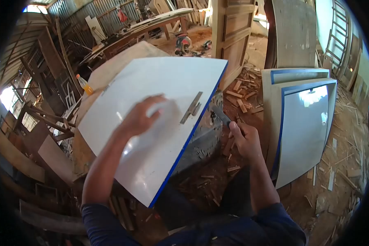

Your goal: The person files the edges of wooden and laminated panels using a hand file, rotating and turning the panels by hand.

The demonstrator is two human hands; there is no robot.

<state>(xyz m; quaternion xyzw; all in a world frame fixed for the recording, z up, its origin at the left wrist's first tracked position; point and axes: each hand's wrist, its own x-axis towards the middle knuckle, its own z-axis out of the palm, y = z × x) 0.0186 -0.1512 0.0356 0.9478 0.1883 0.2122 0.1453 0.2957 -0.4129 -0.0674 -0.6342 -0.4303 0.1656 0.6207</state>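
Observation:
A large white glossy panel (168, 82) with a blue edge lies tilted before me. Over its middle is my left hand (141, 117), thumb apart from the slightly bent fingers, holding nothing; whether it touches the surface I cannot tell. My right hand (246, 141) is wrapped round a dark grey bar-shaped tool (220, 115), just off the panel's blue edge. The tool points up and left; its exact kind is unclear. Near that edge a narrow metal piece (192, 108) with a small crosspiece lies on the panel.
Two blue-edged white panels (303, 127) lean together at the right. A wooden panelled door (233, 33) stands behind. Wood offcuts (242, 102) litter the floor. An orange drink bottle (84, 84) is at the left, and a long workbench (143, 28) runs along the back.

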